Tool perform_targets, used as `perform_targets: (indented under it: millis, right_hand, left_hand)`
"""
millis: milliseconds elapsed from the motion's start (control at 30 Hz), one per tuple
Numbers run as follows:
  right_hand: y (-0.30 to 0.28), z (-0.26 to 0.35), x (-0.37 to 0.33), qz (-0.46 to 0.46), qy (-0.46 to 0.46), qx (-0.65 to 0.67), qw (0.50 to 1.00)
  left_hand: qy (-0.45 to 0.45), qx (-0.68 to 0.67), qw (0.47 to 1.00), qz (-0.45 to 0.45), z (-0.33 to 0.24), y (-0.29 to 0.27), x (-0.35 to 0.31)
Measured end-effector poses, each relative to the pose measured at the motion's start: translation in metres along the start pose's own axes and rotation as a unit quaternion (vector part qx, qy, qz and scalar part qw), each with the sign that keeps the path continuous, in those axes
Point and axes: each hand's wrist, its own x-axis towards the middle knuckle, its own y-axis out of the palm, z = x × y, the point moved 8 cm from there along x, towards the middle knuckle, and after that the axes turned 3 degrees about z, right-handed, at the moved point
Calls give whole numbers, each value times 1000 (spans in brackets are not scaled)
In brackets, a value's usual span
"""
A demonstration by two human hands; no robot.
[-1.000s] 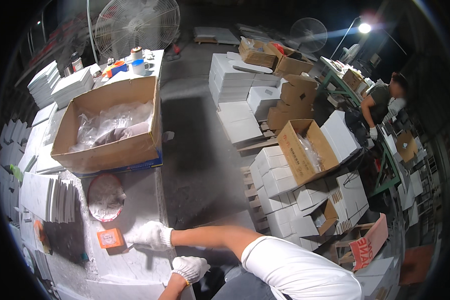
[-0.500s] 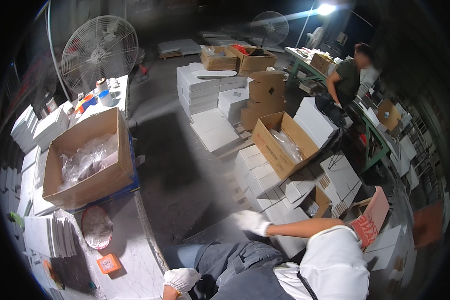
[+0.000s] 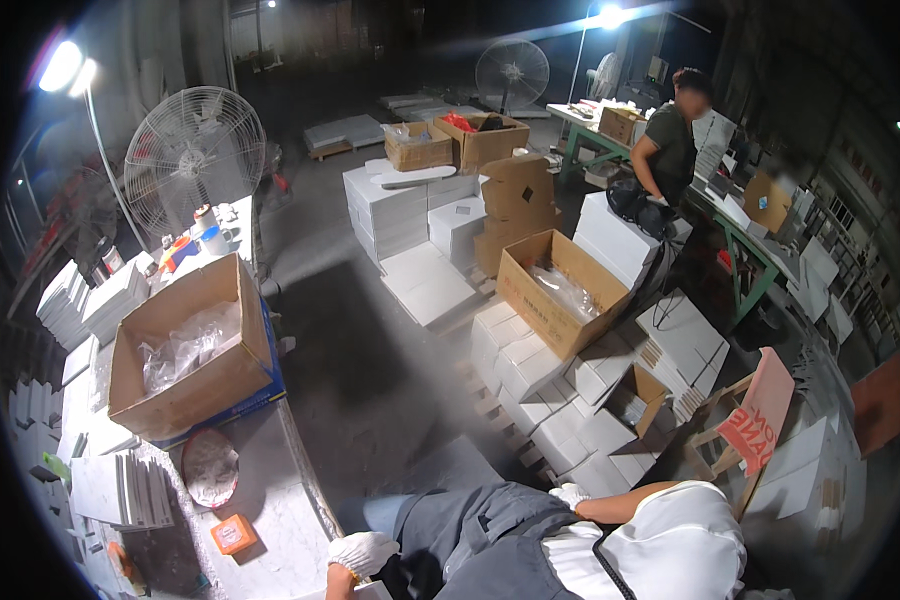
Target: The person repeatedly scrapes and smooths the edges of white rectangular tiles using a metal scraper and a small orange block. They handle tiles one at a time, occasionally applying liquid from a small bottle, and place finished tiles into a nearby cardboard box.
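Observation:
My left hand (image 3: 364, 553), in a white knitted glove, is beside the near edge of the marble-patterned worktable (image 3: 270, 475), against my dark grey apron (image 3: 470, 525). Its fingers do not show clearly enough to tell what it holds, if anything. My right hand (image 3: 570, 496), gloved in white too, is drawn in by my waist, with its fingers mostly hidden behind the apron. Nearest the left hand on the table are an orange square box (image 3: 233, 535) and a round red-rimmed dish (image 3: 210, 468) of whitish material.
A cardboard carton (image 3: 185, 375) of clear plastic bags stands on the table, near stacked white panels (image 3: 125, 490). Across the aisle, white boxes (image 3: 510, 345) on a pallet carry another open carton (image 3: 560, 300). A co-worker (image 3: 670, 140) stands behind. A large fan (image 3: 195, 160) is at far left.
My right hand has come from over the aisle back to my waist. The left hand stays by the table edge. My view has tilted slightly, so the scene sits differently.

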Motion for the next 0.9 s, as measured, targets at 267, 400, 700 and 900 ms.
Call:
perform_targets:
  millis: [267,400,700,900]
  right_hand:
    - [-8,19,-8,0,-37,-18,999]
    - [-5,14,-2,-4,-28,-18,999]
    - [-3,13,1,-3,-29,-22,999]
    - [-3,14,2,-6,-38,-33,999]
  left_hand:
    - [-30,-42,999,-1,15,9,8]
    - [3,-21,1000,2,12,11,10]
    - [-56,-46,997,3,12,7,6]
    - [-67,-37,997,0,14,8,6]
